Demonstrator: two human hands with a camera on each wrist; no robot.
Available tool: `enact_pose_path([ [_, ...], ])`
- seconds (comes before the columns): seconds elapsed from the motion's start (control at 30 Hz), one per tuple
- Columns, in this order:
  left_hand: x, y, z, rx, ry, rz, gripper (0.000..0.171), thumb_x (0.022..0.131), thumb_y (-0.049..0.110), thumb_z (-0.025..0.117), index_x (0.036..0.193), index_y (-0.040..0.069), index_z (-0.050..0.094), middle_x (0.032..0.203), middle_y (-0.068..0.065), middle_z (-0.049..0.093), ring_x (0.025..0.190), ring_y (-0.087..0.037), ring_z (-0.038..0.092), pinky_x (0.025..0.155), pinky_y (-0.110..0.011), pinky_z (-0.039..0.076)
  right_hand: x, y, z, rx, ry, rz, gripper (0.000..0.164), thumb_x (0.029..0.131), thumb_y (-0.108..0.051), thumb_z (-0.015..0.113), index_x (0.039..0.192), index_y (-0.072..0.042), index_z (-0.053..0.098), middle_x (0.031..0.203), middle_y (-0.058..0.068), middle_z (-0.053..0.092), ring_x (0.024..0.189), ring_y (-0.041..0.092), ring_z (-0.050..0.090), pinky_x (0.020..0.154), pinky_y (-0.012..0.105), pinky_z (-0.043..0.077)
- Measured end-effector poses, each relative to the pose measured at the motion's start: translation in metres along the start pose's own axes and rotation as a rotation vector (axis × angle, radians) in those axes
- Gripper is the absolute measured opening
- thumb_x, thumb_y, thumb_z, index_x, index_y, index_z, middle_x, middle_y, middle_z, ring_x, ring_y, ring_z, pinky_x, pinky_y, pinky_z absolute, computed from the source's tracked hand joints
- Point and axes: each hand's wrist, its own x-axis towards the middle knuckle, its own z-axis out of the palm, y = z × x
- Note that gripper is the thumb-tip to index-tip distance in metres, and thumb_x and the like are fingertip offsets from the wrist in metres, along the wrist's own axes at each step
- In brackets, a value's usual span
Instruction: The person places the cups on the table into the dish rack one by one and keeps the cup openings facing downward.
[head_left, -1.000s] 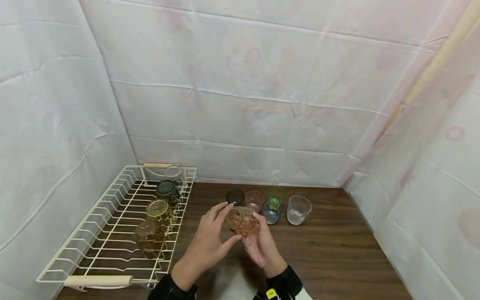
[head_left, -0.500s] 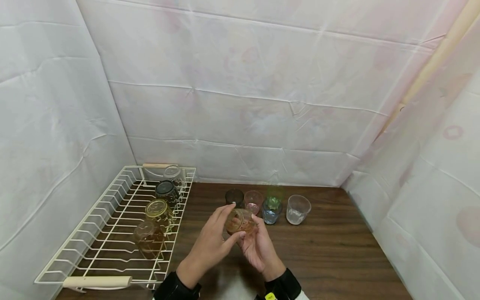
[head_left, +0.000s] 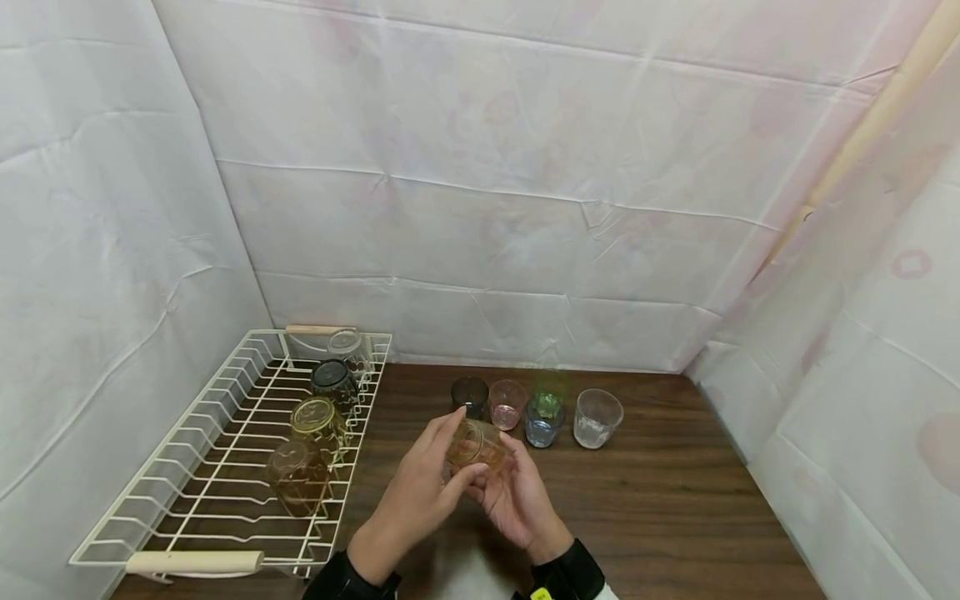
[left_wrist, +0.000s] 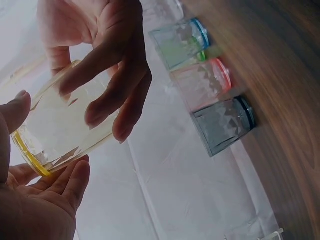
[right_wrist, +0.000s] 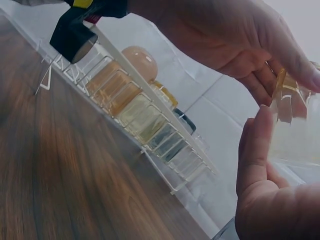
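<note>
One amber glass [head_left: 480, 443] sits between left hand [head_left: 416, 482] and right hand [head_left: 519, 496] — both gripping it.

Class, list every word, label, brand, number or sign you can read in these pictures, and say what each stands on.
No text can be read in these pictures.
Yellow tag on the black wristband: too small and cut off to read.
Glass held by the left hand and right hand: no readable label.
Rack: no readable brand.
</note>
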Motion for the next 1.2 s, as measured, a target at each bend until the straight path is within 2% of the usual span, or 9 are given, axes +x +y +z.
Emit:
enact_pose_path([
  [0.17,-0.004,0.000,-0.007,0.033,0.050,0.009,0.081,0.092,0.028,0.086,0.161,0.014,0.047,0.145,-0.009,0.063,0.131,-0.025,0.067,0.105,-0.045,0.060,0.000,0.001,0.000,-0.133,0.003,0.003,0.046,0.116,-0.050,0.036,0.141,-0.021,0.063,0.127,-0.008,0.075,0.108,0.004,0.072,0.102,0.029,0.059],
  [0.33,-0.009,-0.002,-0.017,0.063,0.123,0.022,0.085,0.089,0.026,0.088,0.162,0.018,0.046,0.143,-0.008,0.064,0.129,-0.027,0.068,0.103,-0.047,0.061,0.001,-0.002,0.000,-0.288,0.086,0.004,0.046,0.114,-0.052,0.039,0.129,-0.022,0.071,0.120,-0.010,0.076,0.111,0.008,0.069,0.102,0.028,0.056],
  [0.4,-0.011,-0.004,-0.023,0.071,0.150,0.014,0.085,0.088,0.024,0.089,0.162,0.018,0.047,0.142,-0.009,0.065,0.127,-0.028,0.068,0.101,-0.049,0.061,0.001,-0.005,-0.002,-0.344,0.123,0.001,0.049,0.114,-0.053,0.040,0.130,-0.019,0.071,0.120,-0.009,0.076,0.113,0.010,0.067,0.104,0.030,0.054],
  [0.53,-0.021,-0.007,-0.037,0.098,0.217,-0.020,0.087,0.084,0.020,0.091,0.160,0.020,0.050,0.140,-0.008,0.067,0.124,-0.028,0.069,0.099,-0.051,0.061,-0.001,-0.011,-0.007,-0.457,0.194,-0.012,0.063,0.114,-0.054,0.040,0.148,-0.005,0.060,0.130,-0.003,0.074,0.124,0.015,0.065,0.108,0.034,0.051],
  [0.57,-0.024,-0.008,-0.042,0.112,0.239,-0.026,0.088,0.082,0.019,0.092,0.160,0.020,0.051,0.139,-0.008,0.067,0.123,-0.029,0.070,0.099,-0.049,0.060,-0.001,-0.013,-0.009,-0.483,0.215,-0.020,0.066,0.114,-0.054,0.040,0.151,-0.002,0.056,0.133,0.000,0.074,0.126,0.016,0.065,0.109,0.035,0.051],
  [0.63,-0.030,-0.010,-0.051,0.117,0.274,-0.035,0.090,0.080,0.016,0.093,0.160,0.021,0.052,0.139,-0.007,0.067,0.123,-0.029,0.068,0.107,-0.033,0.056,-0.002,-0.016,-0.012,-0.530,0.259,-0.044,0.070,0.114,-0.054,0.040,0.153,0.003,0.051,0.138,0.007,0.073,0.127,0.017,0.065,0.109,0.037,0.050],
  [0.8,-0.045,-0.016,-0.072,0.110,0.336,-0.027,0.092,0.075,0.008,0.094,0.158,0.017,0.054,0.138,-0.011,0.067,0.128,-0.019,0.062,0.115,0.001,0.028,-0.005,-0.025,-0.021,-0.643,0.378,-0.143,0.063,0.113,-0.046,0.046,0.149,0.005,0.054,0.142,0.019,0.070,0.122,0.015,0.068,0.109,0.041,0.052],
  [0.97,-0.060,-0.027,-0.083,0.133,0.386,-0.054,0.091,0.072,0.007,0.095,0.155,0.013,0.058,0.132,-0.017,0.067,0.128,0.001,0.054,0.113,0.001,0.028,-0.007,-0.029,-0.030,-0.781,0.523,-0.268,0.049,0.112,-0.035,0.054,0.138,0.005,0.065,0.136,0.024,0.072,0.115,0.011,0.072,0.106,0.041,0.057],
  [1.2,-0.078,-0.038,-0.090,0.170,0.457,-0.078,0.090,0.068,0.006,0.097,0.151,0.011,0.062,0.125,-0.021,0.068,0.127,0.015,0.044,0.107,0.003,0.029,-0.011,-0.028,-0.039,-0.915,0.645,-0.402,0.037,0.112,-0.024,0.057,0.130,0.005,0.071,0.128,0.024,0.074,0.111,0.006,0.071,0.092,0.021,0.057],
])
